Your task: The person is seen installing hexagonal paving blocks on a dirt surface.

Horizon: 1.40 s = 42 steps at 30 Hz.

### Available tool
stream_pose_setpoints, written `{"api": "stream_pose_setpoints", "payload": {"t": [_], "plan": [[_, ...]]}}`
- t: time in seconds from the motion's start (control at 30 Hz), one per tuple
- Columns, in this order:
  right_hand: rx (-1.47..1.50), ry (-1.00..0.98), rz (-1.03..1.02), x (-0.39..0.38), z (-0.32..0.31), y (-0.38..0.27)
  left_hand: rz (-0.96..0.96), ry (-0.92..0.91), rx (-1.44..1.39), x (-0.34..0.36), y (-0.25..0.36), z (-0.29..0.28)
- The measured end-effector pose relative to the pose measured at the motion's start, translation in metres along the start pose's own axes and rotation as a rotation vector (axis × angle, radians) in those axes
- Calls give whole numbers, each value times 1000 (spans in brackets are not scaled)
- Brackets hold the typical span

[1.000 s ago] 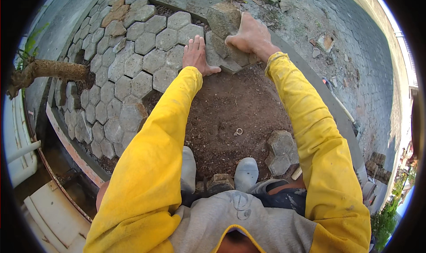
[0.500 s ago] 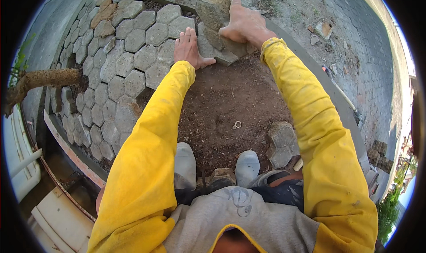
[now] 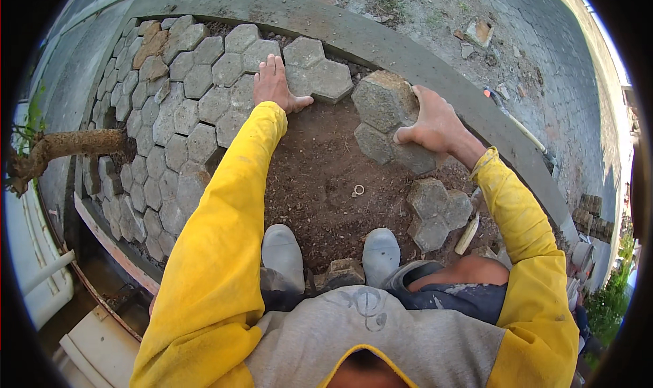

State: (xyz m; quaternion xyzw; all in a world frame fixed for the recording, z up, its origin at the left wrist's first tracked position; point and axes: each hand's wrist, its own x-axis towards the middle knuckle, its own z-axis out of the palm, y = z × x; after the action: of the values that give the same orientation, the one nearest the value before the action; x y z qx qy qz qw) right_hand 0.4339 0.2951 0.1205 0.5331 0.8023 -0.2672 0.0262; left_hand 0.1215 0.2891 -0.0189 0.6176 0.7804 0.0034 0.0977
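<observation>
My right hand [image 3: 435, 122] grips a grey concrete paver [image 3: 382, 102] by its right side, thumb on one face and fingers over the edge. This paver is made of joined hexagons and is held over the bare soil [image 3: 320, 163], right of the paved area. My left hand [image 3: 277, 85] rests with fingers stretched out on the laid pavers [image 3: 231, 68], holding nothing. Beside its thumb, another joined-hexagon paver [image 3: 316, 71] lies at the edge of the paving. A loose paver [image 3: 439, 211] of the same shape lies on the soil near my right boot.
My grey boots [image 3: 282, 252] stand at the near side of the soil, with a paver [image 3: 343, 272] between them. A small ring [image 3: 358, 190] lies on the soil. A concrete curb [image 3: 435, 65] borders the right side. A tree trunk [image 3: 81, 145] juts in at left. A wooden handle [image 3: 468, 235] lies near my knee.
My right hand has come nearer and to the right, carrying the paver away from the far edge. The paver beside my left hand is now uncovered. My left hand stays flat on the paving.
</observation>
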Motion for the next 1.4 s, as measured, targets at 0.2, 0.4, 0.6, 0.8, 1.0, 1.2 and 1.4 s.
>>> {"api": "stream_pose_setpoints", "payload": {"t": [0.2,0.4,0.6,0.8,1.0,1.2,1.4], "plan": [[385,-234,76,-20,52,55,7,-26,82,3,1,6],[357,-506,-99,5,52,54,-22,-45,-43,6,1,16],[65,-490,-114,29,82,57,-224,210,-124,20,16,50],[-117,-522,-102,28,87,66,-245,258,51,25,28,62],[-69,-147,-225,67,83,36,-189,158,64,23,18,51],[-84,36,-189,142,128,-17,-166,257,59,22,13,64],[-4,113,-113,155,135,-37,-131,302,42,19,3,65]]}}
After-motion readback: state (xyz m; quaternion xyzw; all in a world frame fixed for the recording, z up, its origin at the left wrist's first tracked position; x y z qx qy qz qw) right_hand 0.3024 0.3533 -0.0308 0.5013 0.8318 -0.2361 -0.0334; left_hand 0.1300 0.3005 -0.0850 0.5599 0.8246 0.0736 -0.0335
